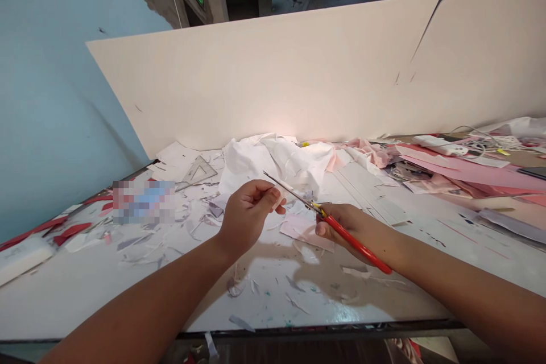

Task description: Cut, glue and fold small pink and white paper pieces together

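While the right hand (pixel 352 222) grasps slim metal scissors with red handles (pixel 327 218), the left hand (pixel 246 209) pinches a small pale scrap (pixel 280 199) between thumb and fingers. From my remote post I see the scissors slanting just beside the scrap, above the white tabletop (pixel 140 296); I cannot tell whether they touch it. Behind lies crumpled white cloth (pixel 294 158), a clear triangular set square (pixel 203 169) to its left.

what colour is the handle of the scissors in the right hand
The scissors' handle is mostly red, with some yellow; the head view shows it best.
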Action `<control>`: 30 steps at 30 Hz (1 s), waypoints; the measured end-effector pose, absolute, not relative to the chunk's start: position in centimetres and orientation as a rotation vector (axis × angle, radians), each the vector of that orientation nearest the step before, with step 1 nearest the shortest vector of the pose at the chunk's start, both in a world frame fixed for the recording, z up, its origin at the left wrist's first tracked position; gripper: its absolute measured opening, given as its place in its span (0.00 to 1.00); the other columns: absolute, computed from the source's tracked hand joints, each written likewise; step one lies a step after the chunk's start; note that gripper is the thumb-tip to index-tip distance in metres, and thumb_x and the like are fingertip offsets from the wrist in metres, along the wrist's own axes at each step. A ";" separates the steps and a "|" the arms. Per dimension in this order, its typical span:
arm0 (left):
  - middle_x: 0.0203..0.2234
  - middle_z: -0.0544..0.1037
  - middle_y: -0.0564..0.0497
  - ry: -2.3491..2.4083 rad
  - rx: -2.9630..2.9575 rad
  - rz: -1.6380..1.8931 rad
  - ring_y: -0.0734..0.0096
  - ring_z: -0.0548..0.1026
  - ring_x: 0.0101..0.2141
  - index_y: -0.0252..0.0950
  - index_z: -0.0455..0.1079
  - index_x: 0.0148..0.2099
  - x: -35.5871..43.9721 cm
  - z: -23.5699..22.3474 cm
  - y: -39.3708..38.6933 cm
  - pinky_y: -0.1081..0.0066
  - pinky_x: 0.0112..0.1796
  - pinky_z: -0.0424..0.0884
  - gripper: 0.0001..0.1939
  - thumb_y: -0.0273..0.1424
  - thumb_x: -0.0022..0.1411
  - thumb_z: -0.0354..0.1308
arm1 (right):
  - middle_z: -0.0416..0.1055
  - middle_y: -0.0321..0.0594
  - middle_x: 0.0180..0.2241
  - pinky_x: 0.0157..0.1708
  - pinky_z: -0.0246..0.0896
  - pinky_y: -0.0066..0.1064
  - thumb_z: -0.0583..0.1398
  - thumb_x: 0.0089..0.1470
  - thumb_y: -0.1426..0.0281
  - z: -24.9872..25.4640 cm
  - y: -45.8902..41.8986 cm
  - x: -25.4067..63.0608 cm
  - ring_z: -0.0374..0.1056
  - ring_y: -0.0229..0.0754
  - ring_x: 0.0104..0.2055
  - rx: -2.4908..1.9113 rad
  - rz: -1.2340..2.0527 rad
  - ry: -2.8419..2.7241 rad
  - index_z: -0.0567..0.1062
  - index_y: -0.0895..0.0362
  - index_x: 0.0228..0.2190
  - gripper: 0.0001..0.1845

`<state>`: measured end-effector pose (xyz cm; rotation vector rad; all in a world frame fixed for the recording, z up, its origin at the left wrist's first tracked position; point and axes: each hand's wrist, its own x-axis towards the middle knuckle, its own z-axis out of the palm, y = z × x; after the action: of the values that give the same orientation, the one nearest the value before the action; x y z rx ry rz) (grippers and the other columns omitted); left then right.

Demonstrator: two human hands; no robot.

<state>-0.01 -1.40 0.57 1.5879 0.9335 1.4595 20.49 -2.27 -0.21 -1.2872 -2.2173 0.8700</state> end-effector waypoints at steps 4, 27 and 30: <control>0.18 0.72 0.57 0.934 1.579 1.455 0.78 0.74 0.22 0.34 0.67 0.30 0.0 0.6 -1.4 0.77 0.27 0.70 0.08 0.35 0.54 0.57 | 0.59 0.33 0.22 0.25 0.50 0.28 0.55 0.48 0.58 -0.1 -2.3 20.4 0.54 0.36 0.24 -1.335 0.823 -2.232 0.63 0.56 0.22 0.14; 0.20 0.72 0.54 0.953 1.561 1.427 0.75 0.73 0.23 0.34 0.67 0.30 0.0 0.4 -1.2 0.74 0.27 0.70 0.11 0.37 0.53 0.58 | 0.56 0.31 0.13 0.17 0.45 0.26 0.56 0.46 0.53 0.5 -2.7 20.2 0.53 0.33 0.15 -1.471 0.789 -2.255 0.64 0.56 0.18 0.19; 0.20 0.72 0.54 0.954 1.553 1.430 0.75 0.73 0.23 0.34 0.66 0.31 -0.1 0.4 -1.2 0.74 0.28 0.70 0.10 0.37 0.54 0.57 | 0.59 0.32 0.15 0.18 0.49 0.26 0.55 0.47 0.54 0.2 -2.5 20.3 0.56 0.34 0.16 -1.406 0.797 -2.219 0.63 0.56 0.18 0.19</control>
<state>-0.09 -1.22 0.43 1.5534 0.9537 1.4298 20.31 -2.46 0.15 -1.4055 -2.2193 0.7970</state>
